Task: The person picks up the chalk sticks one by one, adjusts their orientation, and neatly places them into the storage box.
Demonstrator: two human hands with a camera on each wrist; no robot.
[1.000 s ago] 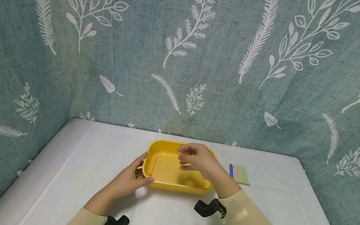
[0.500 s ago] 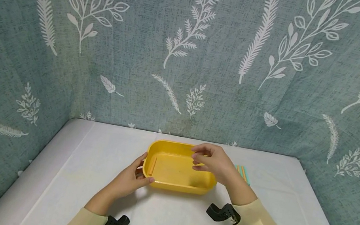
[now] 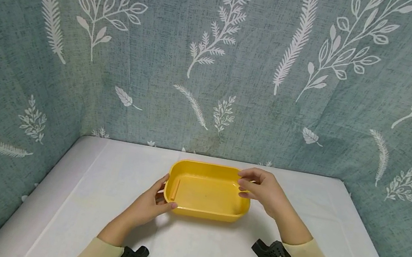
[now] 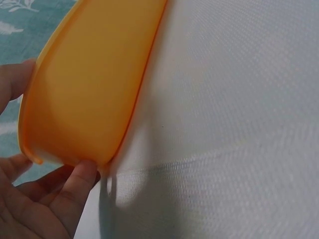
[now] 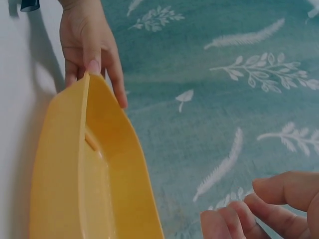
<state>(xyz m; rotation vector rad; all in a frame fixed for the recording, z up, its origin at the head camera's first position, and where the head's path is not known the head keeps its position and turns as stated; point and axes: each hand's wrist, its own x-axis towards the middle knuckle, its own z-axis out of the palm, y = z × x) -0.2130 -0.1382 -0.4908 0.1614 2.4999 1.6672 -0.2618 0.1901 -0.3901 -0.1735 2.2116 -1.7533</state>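
A yellow plastic tray [image 3: 207, 215] sits on the white-covered table. My left hand [image 3: 149, 205] grips its left end, thumb at the front corner and fingers along the side; the left wrist view shows these fingers against the tray wall [image 4: 89, 84]. Inside, along the left wall, lies one thin orange stick [image 3: 175, 190]. My right hand [image 3: 266, 192] hovers by the tray's right end with loosely bent fingers. Nothing shows between its thumb [image 5: 284, 189] and fingers in the right wrist view. Whether it touches the rim I cannot tell.
A white cloth [image 3: 94, 200] covers the table. Patterned blue-green fabric [image 3: 218, 57] rises along the back and both sides. Black camera mounts [image 3: 269, 251] sit at both wrists. The row of coloured sticks on the right is hidden behind my right hand.
My right hand has moved right, from over the tray's middle to its right end, and now blocks the coloured sticks from view. The left hand and the orange stick stay in place.
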